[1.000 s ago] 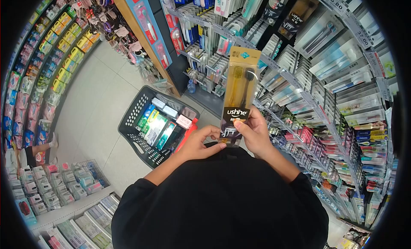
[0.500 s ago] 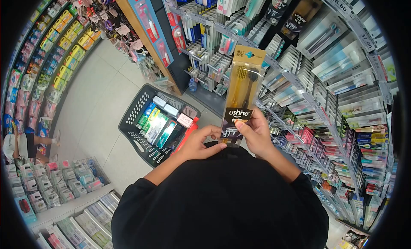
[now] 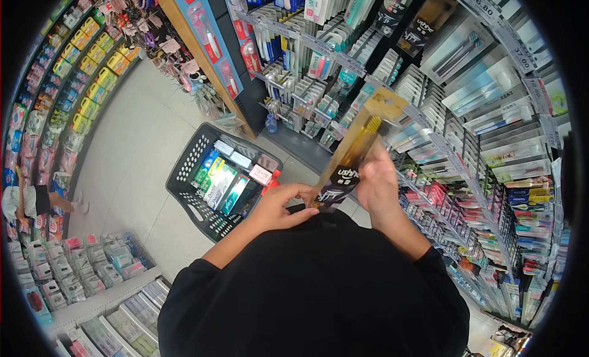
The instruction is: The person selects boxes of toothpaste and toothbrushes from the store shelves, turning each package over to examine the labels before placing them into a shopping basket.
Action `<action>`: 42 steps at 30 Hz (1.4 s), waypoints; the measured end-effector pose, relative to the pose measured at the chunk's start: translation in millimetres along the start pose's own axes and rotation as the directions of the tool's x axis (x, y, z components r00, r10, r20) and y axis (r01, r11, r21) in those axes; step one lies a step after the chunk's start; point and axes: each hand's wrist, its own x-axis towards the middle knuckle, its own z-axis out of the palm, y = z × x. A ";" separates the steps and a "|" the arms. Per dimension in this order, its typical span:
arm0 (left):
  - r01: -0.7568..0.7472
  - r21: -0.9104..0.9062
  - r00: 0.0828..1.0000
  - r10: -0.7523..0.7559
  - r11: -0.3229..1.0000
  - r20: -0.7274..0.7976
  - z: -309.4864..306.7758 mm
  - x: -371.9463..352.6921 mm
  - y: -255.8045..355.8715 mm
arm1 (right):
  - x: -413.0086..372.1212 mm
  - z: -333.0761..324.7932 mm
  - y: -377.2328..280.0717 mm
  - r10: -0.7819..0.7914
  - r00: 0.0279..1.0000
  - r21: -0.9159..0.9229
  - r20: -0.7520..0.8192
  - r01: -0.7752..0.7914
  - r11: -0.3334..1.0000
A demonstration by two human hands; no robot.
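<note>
A clear and gold toothbrush package [image 3: 350, 160] with a black label is held up in front of my chest, leaning to the right. My left hand [image 3: 285, 206] pinches its lower end between thumb and fingers. My right hand [image 3: 377, 179] is at the package's right edge, its fingers bent and slightly blurred; whether they grip the package is hard to tell. A yellow brush head shows through the upper part of the plastic.
A dark shopping basket [image 3: 184, 200] with boxed goods and a red handle is on the floor at left. Racks of packaged toothbrushes [image 3: 472, 105] rise ahead and right. At far left, a person [image 3: 40, 200] is beside shelves. Small packages [image 3: 73, 265] hang lower left.
The package has tilted to the right and turned partly edge-on. My right hand has moved slightly up and right, and its thumb has left the label's front. My left hand has stayed at the lower end.
</note>
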 end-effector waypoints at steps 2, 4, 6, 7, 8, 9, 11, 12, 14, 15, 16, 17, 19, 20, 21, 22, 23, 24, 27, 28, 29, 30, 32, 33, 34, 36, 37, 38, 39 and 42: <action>-0.003 0.018 0.999 0.002 1.000 0.033 0.3 0.0 -1.9 | 2.2 -4.8 -8.4 -0.028 0.997 0.066 -0.072 0.032 0.997; -0.019 0.046 0.999 0.017 0.999 0.048 0.9 -0.5 -4.1 | 5.6 -0.1 -18.8 -0.055 0.990 0.070 -0.129 0.065 0.995; -0.051 0.080 0.998 0.047 0.996 0.044 2.3 -0.3 -6.5 | 5.5 0.9 -22.8 -0.095 0.980 -0.021 -0.176 0.093 0.995; -0.048 0.073 0.998 0.045 0.996 0.045 2.5 0.3 -6.3 | 4.7 1.1 -23.0 -0.104 0.979 -0.030 -0.177 0.100 0.995; -0.044 0.067 0.998 0.042 0.997 0.045 2.4 0.9 -5.3 | 3.4 1.7 -22.8 -0.112 0.978 -0.039 -0.178 0.106 0.994; -0.041 0.062 0.998 0.038 0.997 0.044 2.3 1.4 -4.6 | 2.3 2.0 -22.9 -0.119 0.977 -0.047 -0.179 0.112 0.993; -0.028 0.059 0.999 0.025 0.998 0.045 2.3 1.3 -4.4 | 1.3 3.3 -27.2 -0.112 0.989 0.014 -0.101 0.113 0.993; -0.021 0.058 0.999 0.018 0.998 0.046 2.1 1.1 -4.3 | 1.0 3.5 -28.7 -0.109 0.992 0.045 -0.063 0.112 0.993; -0.014 0.066 0.999 0.011 0.998 0.047 1.6 0.9 -4.0 | 0.1 2.1 -29.6 -0.097 0.994 0.050 -0.041 0.099 0.994; -0.011 0.070 0.999 0.007 0.997 0.048 1.4 0.9 -4.0 | -0.4 1.6 -29.9 -0.091 0.995 0.052 -0.030 0.093 0.994; -0.017 0.070 0.999 0.014 0.997 0.044 1.5 0.9 -4.3 | -0.6 1.8 -30.4 -0.090 0.996 0.058 -0.025 0.092 0.994; -0.024 0.069 0.999 0.021 0.997 0.040 1.8 0.9 -5.0 | -0.6 2.9 -31.2 -0.089 0.996 0.064 -0.020 0.090 0.994; -0.042 0.069 0.999 0.040 0.997 0.032 2.6 1.9 -4.9 | -0.5 7.4 -33.3 -0.093 0.994 0.016 -0.056 0.094 0.995; -0.053 0.069 0.998 0.052 0.996 0.028 2.4 2.6 -3.7 | -0.2 12.1 -33.9 -0.099 0.990 -0.037 -0.097 0.096 0.995; -0.065 0.070 0.998 0.063 0.995 0.025 2.3 3.2 -2.6 | -0.1 15.1 -34.3 -0.107 0.985 -0.089 -0.136 0.095 0.991; -0.059 0.067 0.998 0.057 0.996 0.027 2.2 3.7 -1.8 | -0.3 16.1 -34.6 -0.103 0.985 -0.087 -0.141 0.091 0.992; -0.053 0.064 0.998 0.051 0.997 0.030 2.0 4.0 -1.1 | -0.4 16.8 -34.8 -0.099 0.984 -0.085 -0.146 0.087 0.993; -0.047 0.061 0.998 0.045 0.997 0.033 1.8 4.4 -0.5 | -0.5 17.1 -34.8 -0.095 0.984 -0.082 -0.150 0.083 0.993; -0.049 0.065 0.998 0.047 0.997 0.036 1.4 5.6 1.2 | -2.0 12.5 -34.2 -0.076 0.988 -0.085 -0.133 0.065 0.994; -0.054 0.069 0.998 0.052 0.996 0.035 1.1 6.1 1.6 | -2.0 13.3 -34.8 -0.070 0.988 -0.085 -0.135 0.058 0.995; -0.059 0.072 0.998 0.057 0.996 0.035 0.8 6.6 2.0 | -1.8 14.9 -36.0 -0.063 0.989 -0.084 -0.136 0.052 0.995; -0.064 0.076 0.997 0.062 0.995 0.035 0.6 6.9 2.1 | -1.6 15.8 -36.6 -0.056 0.989 -0.084 -0.138 0.045 0.995; -0.073 0.069 0.997 0.071 0.995 0.030 1.0 6.9 -0.2 | -1.3 15.4 -36.0 -0.056 0.988 -0.086 -0.142 0.044 0.995; -0.077 0.065 0.997 0.076 0.995 0.027 1.1 6.8 -1.1 | -1.1 15.2 -35.7 -0.056 0.988 -0.088 -0.143 0.044 0.995; -0.080 0.073 0.997 0.079 0.994 0.025 0.9 7.0 -1.1 | -0.9 15.2 -35.4 -0.058 0.989 -0.088 -0.139 0.046 0.995; -0.086 0.088 0.996 0.085 0.992 0.021 0.3 7.3 -0.8 | -0.5 15.3 -34.9 -0.062 0.990 -0.088 -0.129 0.051 0.995; -0.086 0.091 0.996 0.084 0.992 0.024 -0.1 7.5 -1.0 | -0.2 15.8 -35.0 -0.060 0.990 -0.091 -0.127 0.048 0.995; -0.084 0.094 0.996 0.082 0.992 0.027 -0.6 7.5 -1.2 | -0.1 16.7 -35.3 -0.056 0.991 -0.093 -0.125 0.044 0.995; -0.083 0.096 0.996 0.080 0.992 0.031 -0.7 7.1 -1.4 | -0.3 17.4 -35.2 -0.052 0.991 -0.095 -0.124 0.040 0.995; -0.084 0.098 0.996 0.083 0.992 0.018 0.6 6.9 -2.3 | 0.9 18.5 -33.6 -0.072 0.991 -0.080 -0.114 0.063 0.995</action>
